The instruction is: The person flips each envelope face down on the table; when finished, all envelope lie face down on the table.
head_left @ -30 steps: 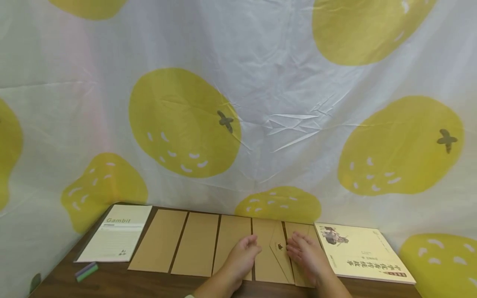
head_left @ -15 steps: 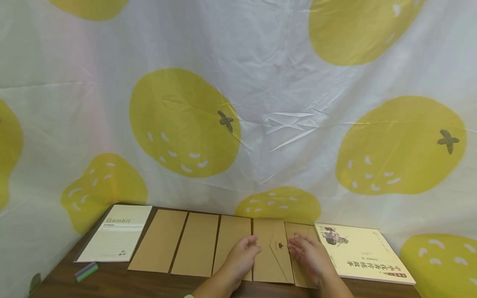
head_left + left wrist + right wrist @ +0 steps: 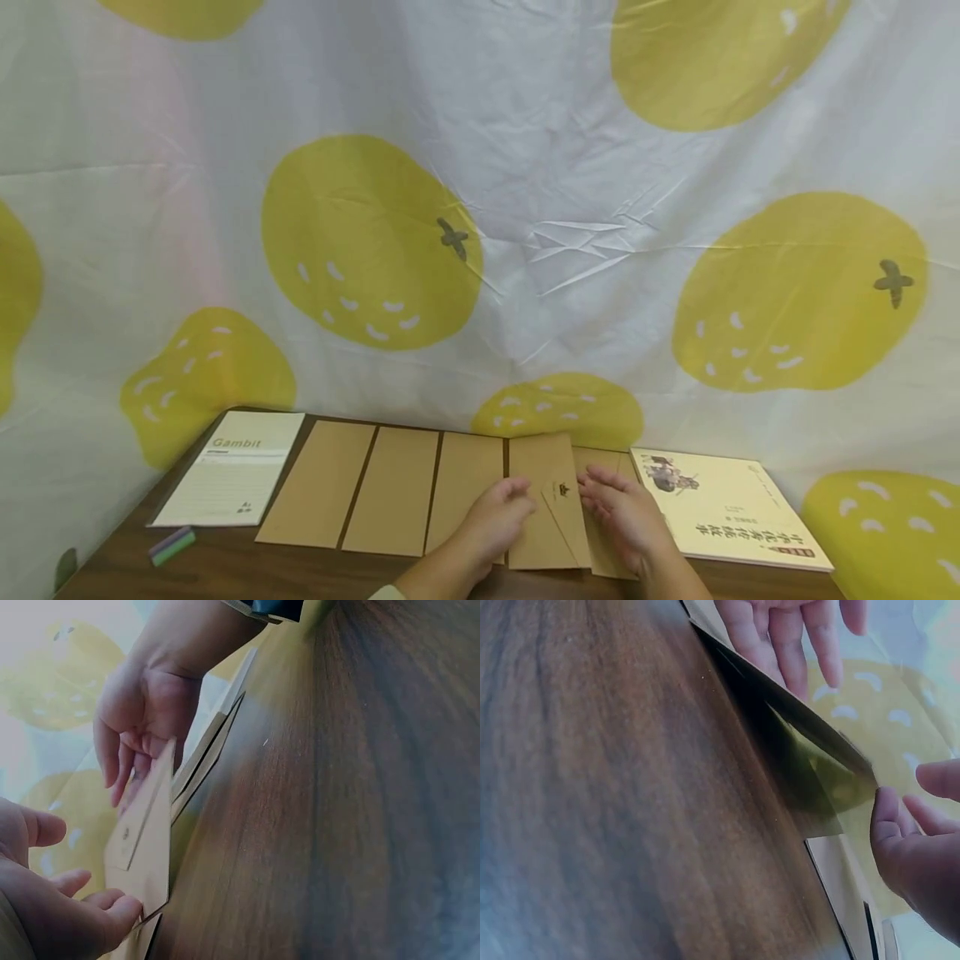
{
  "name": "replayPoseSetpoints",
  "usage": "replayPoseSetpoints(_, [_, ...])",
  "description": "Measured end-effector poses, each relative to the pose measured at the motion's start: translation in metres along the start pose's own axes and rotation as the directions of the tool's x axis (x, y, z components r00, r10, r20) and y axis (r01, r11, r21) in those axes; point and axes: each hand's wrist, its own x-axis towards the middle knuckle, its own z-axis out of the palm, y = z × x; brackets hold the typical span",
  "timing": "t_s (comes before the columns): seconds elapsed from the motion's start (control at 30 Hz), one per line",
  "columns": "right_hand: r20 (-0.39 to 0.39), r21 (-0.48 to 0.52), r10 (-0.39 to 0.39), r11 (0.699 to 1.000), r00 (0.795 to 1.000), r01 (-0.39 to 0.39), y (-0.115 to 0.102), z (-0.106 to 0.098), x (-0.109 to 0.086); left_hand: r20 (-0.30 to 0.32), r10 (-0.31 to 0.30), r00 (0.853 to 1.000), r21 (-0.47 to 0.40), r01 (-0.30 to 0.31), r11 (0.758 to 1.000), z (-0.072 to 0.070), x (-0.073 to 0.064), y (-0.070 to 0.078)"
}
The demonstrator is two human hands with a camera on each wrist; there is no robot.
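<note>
Slanting envelope point(image 3: 551, 512): crown-marked, right side raised off the bench point(image 3: 315, 575), between both hands
Left hand point(image 3: 491, 523): fingers relaxed, released, at its left side
Right hand point(image 3: 624, 521): fingers loosely extended, fingertip touching the raised edge

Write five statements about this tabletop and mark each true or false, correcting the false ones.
1. The crown-printed envelope is tilted up off the table. True.
2. The Gambit notebook is at the right end of the row in the head view. False: the Gambit notebook is at the left end.
3. The purple-and-green object lies nearer the person than that notebook. True.
4. Both hands wear gloves. False: the left hand and right hand are bare.
5. The backdrop shows yellow fruit. True.
</note>
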Motion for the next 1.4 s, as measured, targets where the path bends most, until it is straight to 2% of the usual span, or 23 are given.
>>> replayPoseSetpoints(0.2, [0.011, 0.016, -0.036, 0.999, 0.999, 0.035, -0.001, 0.001, -0.002, -0.001, 0.026, 1.000, -0.006, -0.026, 1.000, 0.006, 0.005, 0.000])
replayPoseSetpoints(0.4, [0.013, 0.086, -0.059, 0.995, 0.998, 0.057, -0.007, 0.008, -0.005, 0.015, 0.045, 0.999, -0.040, -0.045, 0.998, 0.010, 0.010, -0.001])
replayPoseSetpoints(0.8, [0.072, 0.197, -0.089, 0.978, 0.993, 0.073, -0.015, 0.031, -0.016, 0.076, 0.076, 0.994, -0.121, -0.067, 0.990, 0.013, 0.005, 0.015])
replayPoseSetpoints(0.9, [0.092, 0.200, -0.081, 0.978, 0.992, 0.061, -0.015, 0.034, -0.018, 0.055, 0.083, 0.995, -0.123, -0.076, 0.989, 0.014, 0.005, 0.017])
replayPoseSetpoints(1.1, [0.126, 0.144, -0.054, 0.989, 0.991, 0.036, -0.009, 0.032, -0.018, -0.041, 0.113, 0.993, -0.124, -0.117, 0.985, 0.015, 0.006, 0.013])
replayPoseSetpoints(1.27, [0.075, 0.100, -0.033, 0.995, 0.997, 0.025, -0.001, 0.029, -0.013, -0.118, 0.136, 0.984, -0.131, -0.151, 0.980, 0.014, 0.009, 0.007])
replayPoseSetpoints(1.4, [0.057, 0.088, -0.007, 0.996, 0.998, 0.002, 0.002, 0.026, -0.009, -0.148, 0.108, 0.983, -0.145, -0.130, 0.981, 0.010, 0.009, 0.003])
